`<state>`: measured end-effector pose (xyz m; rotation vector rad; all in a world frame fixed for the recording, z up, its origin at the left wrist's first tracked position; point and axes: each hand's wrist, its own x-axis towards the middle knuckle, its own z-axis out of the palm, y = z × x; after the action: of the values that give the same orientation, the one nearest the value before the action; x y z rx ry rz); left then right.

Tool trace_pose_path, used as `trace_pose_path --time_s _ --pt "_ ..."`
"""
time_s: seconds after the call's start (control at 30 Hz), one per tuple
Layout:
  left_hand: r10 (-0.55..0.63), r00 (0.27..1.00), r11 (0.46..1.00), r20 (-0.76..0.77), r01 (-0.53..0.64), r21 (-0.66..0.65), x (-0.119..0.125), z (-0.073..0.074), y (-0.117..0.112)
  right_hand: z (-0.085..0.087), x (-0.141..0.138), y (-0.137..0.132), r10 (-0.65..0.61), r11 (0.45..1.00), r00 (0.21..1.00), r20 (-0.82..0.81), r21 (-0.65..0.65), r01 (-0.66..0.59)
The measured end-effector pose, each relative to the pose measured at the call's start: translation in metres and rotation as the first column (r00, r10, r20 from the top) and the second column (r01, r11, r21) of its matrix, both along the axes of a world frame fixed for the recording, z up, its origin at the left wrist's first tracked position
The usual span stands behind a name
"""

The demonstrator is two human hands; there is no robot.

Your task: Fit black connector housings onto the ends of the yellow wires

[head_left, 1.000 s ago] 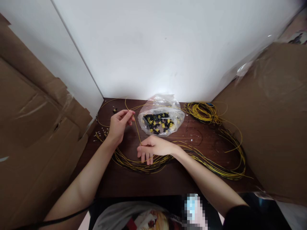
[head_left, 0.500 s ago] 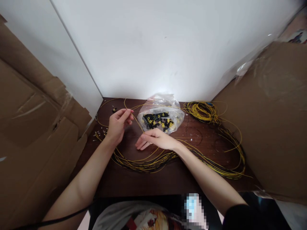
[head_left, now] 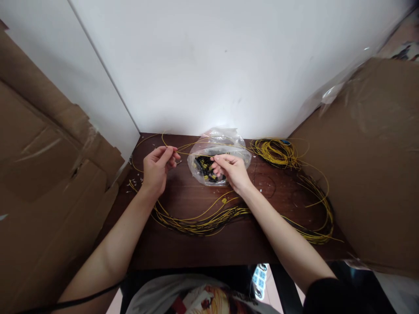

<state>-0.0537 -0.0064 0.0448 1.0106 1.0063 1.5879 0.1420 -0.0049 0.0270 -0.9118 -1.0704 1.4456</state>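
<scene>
While the left hand (head_left: 159, 168) pinches one yellow wire (head_left: 183, 153), the right hand (head_left: 231, 171), grip unclear, rests inside one bag (head_left: 216, 133) at twelve o'clock on the brown worktop (head_left: 196, 253).

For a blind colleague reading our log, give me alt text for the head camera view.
The person's left hand pinches a yellow wire while the right hand touches a clear plastic bag of black and yellow parts. More yellow wires lie looped on the dark table.
</scene>
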Motion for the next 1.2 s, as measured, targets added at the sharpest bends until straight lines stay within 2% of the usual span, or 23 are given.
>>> trace_pose_path --time_s 0.1,0.27,0.43,0.67,0.77,0.9,1.03,1.2 --pt "0.007 0.999 1.000 -0.036 -0.007 0.000 0.000 0.000 0.000 -0.002 0.000 0.002 -0.081 0.996 0.994 -0.074 -0.045 0.078" --pt "0.024 0.996 1.000 -0.090 -0.024 0.002 -0.001 -0.001 0.001 -0.002 -0.001 0.004 -0.076 0.979 0.957 -0.280 -0.202 0.018" --pt "0.038 0.990 0.999 -0.135 -0.040 -0.009 -0.001 -0.003 0.002 -0.003 -0.003 0.004 -0.066 0.978 0.919 -0.389 -0.206 -0.017" --pt "0.007 0.915 0.999 -0.403 -0.027 -0.045 -0.001 -0.009 0.002 -0.004 0.000 0.006 -0.091 0.979 0.891 -0.446 -0.202 -0.002" --pt "0.062 0.856 0.998 -0.513 -0.053 0.031 -0.002 -0.010 0.001 -0.004 0.000 0.005 -0.092 0.987 0.927 -0.363 -0.156 0.037" --pt "0.122 0.819 0.991 -0.561 -0.065 0.120 -0.002 -0.009 0.000 -0.006 -0.005 0.000 -0.058 0.997 0.993 -0.105 0.036 0.062" --pt "0.055 0.822 0.992 -0.566 0.018 0.124 0.000 -0.009 -0.001 -0.009 -0.012 -0.006 -0.003 0.988 0.989 0.145 0.155 -0.020" --pt "-0.067 0.801 0.981 -0.595 0.161 0.106 0.005 -0.009 -0.005 -0.015 -0.017 -0.009 0.015 0.961 0.938 0.346 0.255 -0.109"
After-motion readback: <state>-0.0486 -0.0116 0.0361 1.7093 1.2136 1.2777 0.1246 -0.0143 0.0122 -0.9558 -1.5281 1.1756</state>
